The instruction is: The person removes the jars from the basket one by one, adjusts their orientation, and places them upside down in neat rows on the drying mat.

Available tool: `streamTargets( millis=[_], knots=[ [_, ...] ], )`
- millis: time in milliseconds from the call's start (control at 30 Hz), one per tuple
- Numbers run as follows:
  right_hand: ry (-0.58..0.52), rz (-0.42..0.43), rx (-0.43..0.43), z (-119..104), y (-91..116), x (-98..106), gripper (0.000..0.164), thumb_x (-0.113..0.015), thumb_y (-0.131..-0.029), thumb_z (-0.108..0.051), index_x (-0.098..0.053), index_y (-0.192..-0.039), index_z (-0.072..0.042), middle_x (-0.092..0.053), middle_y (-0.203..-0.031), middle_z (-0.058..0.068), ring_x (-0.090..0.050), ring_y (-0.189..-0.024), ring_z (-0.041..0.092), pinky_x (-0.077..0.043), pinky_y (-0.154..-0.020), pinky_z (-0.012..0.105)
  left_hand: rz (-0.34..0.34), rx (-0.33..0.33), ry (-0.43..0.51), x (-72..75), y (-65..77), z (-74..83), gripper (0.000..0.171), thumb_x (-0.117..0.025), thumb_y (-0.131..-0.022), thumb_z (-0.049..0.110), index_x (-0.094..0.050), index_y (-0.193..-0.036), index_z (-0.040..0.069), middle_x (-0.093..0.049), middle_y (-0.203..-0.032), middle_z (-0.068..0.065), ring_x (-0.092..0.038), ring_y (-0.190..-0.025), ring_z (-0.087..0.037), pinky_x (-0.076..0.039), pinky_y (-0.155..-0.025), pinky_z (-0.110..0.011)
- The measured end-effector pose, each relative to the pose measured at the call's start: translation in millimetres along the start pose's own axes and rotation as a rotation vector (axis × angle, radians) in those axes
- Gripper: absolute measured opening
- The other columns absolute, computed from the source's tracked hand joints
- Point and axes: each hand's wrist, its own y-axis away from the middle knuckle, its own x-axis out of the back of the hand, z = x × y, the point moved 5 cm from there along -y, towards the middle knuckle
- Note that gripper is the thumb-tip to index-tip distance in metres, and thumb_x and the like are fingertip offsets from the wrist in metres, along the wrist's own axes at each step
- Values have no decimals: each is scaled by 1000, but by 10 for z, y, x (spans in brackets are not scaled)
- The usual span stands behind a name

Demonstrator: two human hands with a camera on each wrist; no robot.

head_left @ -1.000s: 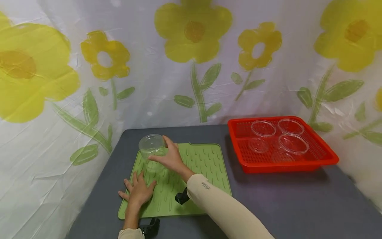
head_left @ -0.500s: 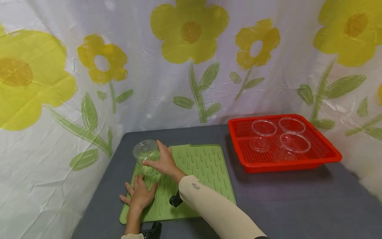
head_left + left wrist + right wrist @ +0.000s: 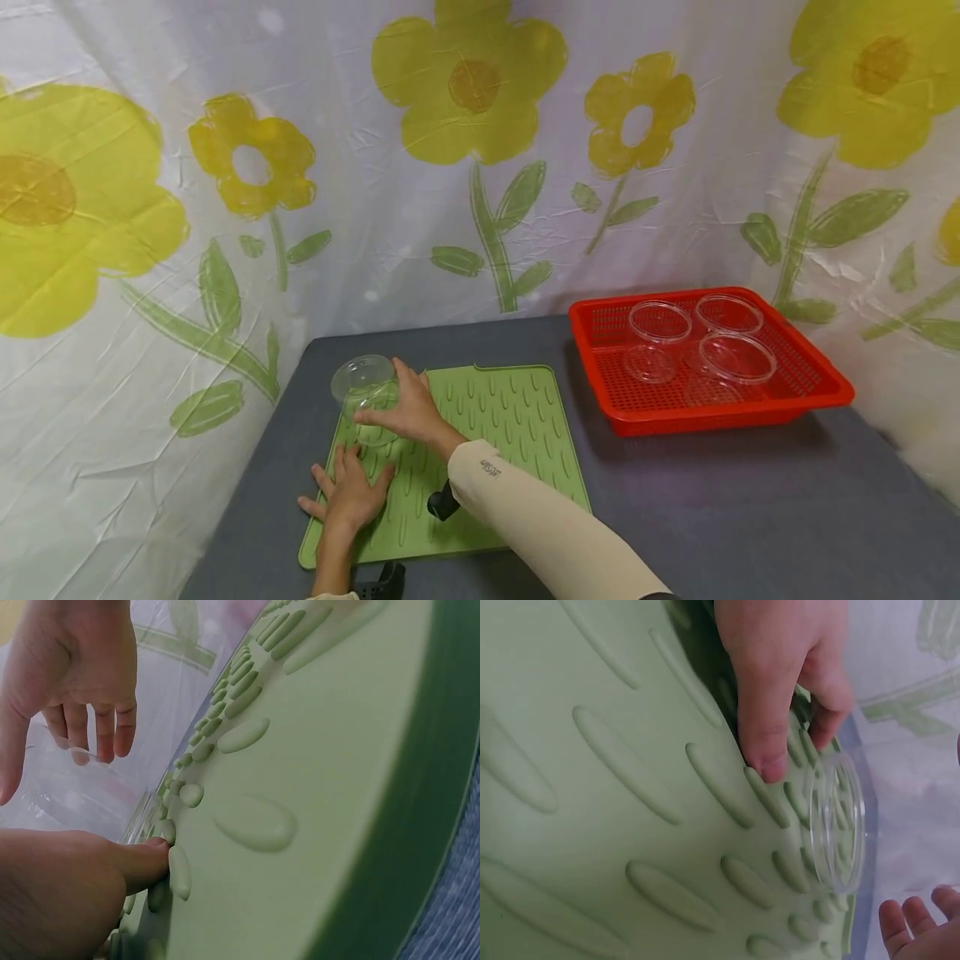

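A clear round plastic tub leans over the back left part of a green ridged mat. My right hand grips its side, with thumb and fingers spread around the wall. In the right wrist view a round rim of the tub sits close over the ridges. On the mat's left edge rests my left hand, its fingers spread. The left wrist view has the left thumb pressed on the mat near the tub's lower rim.
To the right, a red perforated basket holds several clear tubs. The grey table runs under everything, and a flower-print curtain hangs behind it. A black wrist camera sits over the mat.
The right hand has moved the tub a little to the left and closer to the left hand. The left hand keeps its place on the mat; the basket is unchanged.
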Motion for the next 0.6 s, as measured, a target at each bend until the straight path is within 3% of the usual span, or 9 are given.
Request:
streamTargets(
  millis=[333, 600],
  knots=[
    [28, 11, 14, 45, 78, 238, 105, -82, -84, -47, -20, -164, -20, -37, -164, 1, -30, -153, 27, -41, -117, 53, -9, -5, -21, -13, -21, -14, 82, -54, -103, 42, -12, -159, -2, 15, -165, -30, 36, -141, -59, 32, -98, -81],
    [30, 123, 68, 18, 136, 797, 89, -75, -92, -46, -26, -162, -21, -46, -158, 3, -39, -147, 25, -43, -114, 52, -52, -6, 3, -29, -68, -54, 89, -53, -102, 50, -9, -157, -4, 20, -164, -31, 43, -137, -58, 35, -96, -79]
  ],
)
